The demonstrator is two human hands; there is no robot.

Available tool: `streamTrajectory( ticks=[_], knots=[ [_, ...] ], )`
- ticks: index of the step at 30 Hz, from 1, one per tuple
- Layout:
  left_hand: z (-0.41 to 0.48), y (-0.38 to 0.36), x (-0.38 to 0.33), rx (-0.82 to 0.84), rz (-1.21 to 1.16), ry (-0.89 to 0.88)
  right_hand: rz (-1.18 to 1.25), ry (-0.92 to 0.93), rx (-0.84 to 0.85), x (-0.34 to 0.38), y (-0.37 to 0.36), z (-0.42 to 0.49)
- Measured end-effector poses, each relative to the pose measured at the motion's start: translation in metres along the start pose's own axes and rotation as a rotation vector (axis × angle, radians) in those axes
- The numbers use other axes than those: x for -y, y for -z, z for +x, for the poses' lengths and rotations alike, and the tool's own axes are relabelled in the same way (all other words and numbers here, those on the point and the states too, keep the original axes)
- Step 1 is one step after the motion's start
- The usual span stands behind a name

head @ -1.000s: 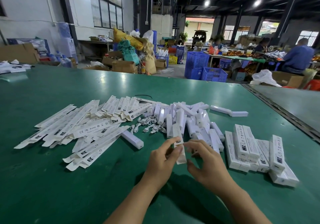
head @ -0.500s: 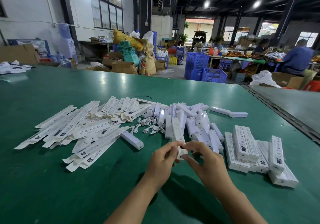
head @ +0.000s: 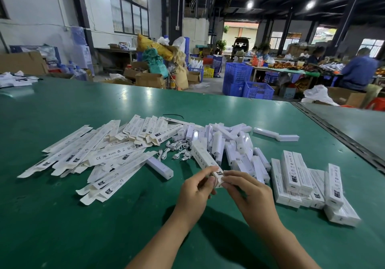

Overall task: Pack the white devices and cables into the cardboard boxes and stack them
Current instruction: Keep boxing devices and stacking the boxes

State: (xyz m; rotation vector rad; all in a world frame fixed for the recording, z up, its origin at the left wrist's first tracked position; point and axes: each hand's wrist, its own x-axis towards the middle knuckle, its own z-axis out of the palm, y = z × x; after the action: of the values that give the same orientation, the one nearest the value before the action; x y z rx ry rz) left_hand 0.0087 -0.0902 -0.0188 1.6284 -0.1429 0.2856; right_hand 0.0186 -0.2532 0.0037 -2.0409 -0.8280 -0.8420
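- We hold one cardboard box (head: 203, 157) over the worktop (head: 62, 216); long axis runs away from us, far end tilted left.
- Left hand (head: 194, 192) fingers (head: 205, 172) pinch the near end; right hand (head: 251, 193) fingers (head: 230, 178) press the end flap, likely closing it.
- Packed stack (head: 302, 179) lies right of the right hand, so we judge that hand nearer for stacking.
- Loose devices (head: 229, 141) and cables (head: 177, 150) sit beyond the fingers; flat boxes (head: 93, 156) lie far left.
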Motion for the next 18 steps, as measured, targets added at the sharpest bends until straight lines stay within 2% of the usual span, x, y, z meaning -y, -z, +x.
streamTrajectory(
  ticks=[8,13,18],
  knots=[
    [-0.0037,0.0030,-0.0034,0.077,0.039,-0.043,-0.004,-0.024,-0.005,0.0049,0.0031,0.0034],
    [-0.0027,0.0042,-0.0030,0.059,0.052,-0.064,0.049,-0.087,-0.003,0.0060,0.0023,0.0037],
    [-0.0022,0.0035,-0.0022,0.093,0.037,-0.062,0.060,-0.026,0.028,0.0048,0.0074,0.0037]
  ],
)
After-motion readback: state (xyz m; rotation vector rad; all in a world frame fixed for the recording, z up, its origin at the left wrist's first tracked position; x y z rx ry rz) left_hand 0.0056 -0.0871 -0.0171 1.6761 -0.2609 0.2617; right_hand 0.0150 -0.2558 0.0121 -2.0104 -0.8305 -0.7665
